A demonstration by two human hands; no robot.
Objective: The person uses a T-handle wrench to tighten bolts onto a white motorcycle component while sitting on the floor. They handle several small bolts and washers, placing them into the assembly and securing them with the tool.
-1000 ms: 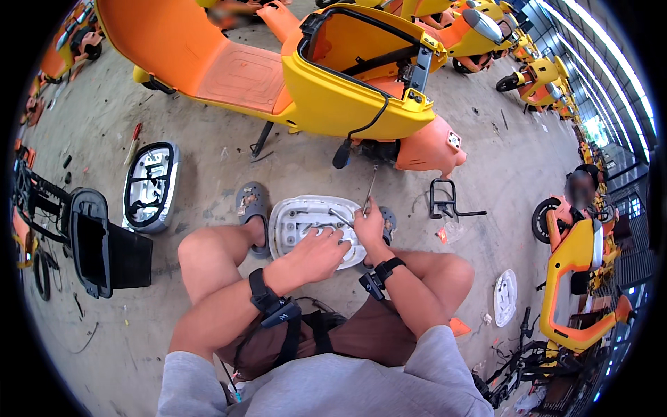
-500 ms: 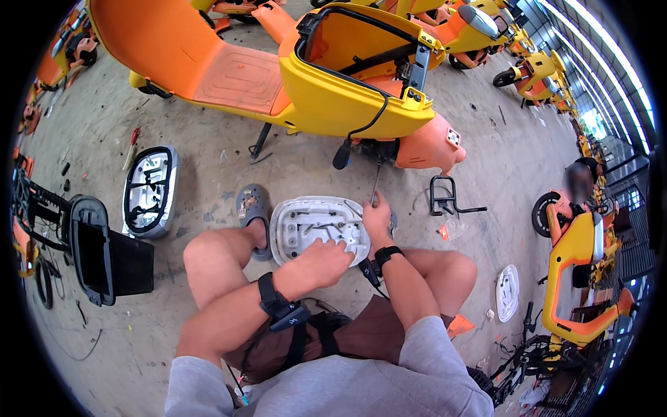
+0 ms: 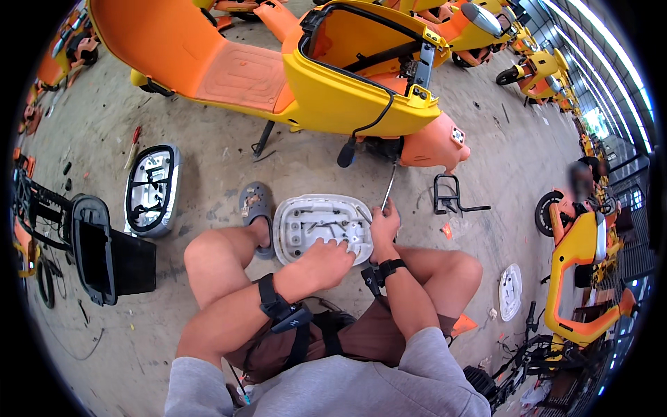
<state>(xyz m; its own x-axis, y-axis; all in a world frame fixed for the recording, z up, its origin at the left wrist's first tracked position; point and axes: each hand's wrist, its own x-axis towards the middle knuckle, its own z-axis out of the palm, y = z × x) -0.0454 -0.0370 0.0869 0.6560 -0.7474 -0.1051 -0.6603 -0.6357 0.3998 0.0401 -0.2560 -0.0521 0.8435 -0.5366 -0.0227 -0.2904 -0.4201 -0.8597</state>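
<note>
Metal tool (image 3: 390,187): in the head view, thin and straight, held in the right hand (image 3: 384,226) and slanting away from it, its far end close under the rear of a yellow-and-orange scooter (image 3: 313,90); whether it touches there I cannot tell.
White oval panel (image 3: 279,235): on the floor between the person's feet, hollow side up, with dark rod-like pieces inside.
Change at the left hand (image 3: 326,264): a second ago its fingers reached out over the panel; now it is drawn back to the near edge, much as half a second ago.
Change at the right hand: farther right than in both earlier frames, now just beyond the panel's right edge, the tool leaning more to the right than half a second ago.
Right grip: fingers closed around the tool's near end, wrist bent up from the raised forearm.
Left fingers: curled, knuckles up; whether they pinch anything I cannot tell.
Spacing: the two hands are near each other but apart.
Forearms: both come up from the lower edge and angle inward, each with a black wristband, left (image 3: 278,309) and right (image 3: 379,276).
Markings: a small white plate (image 3: 458,136) with a dark patch sits on the scooter's orange tail; the left wristband bears a pale mark, too small to make out.
</note>
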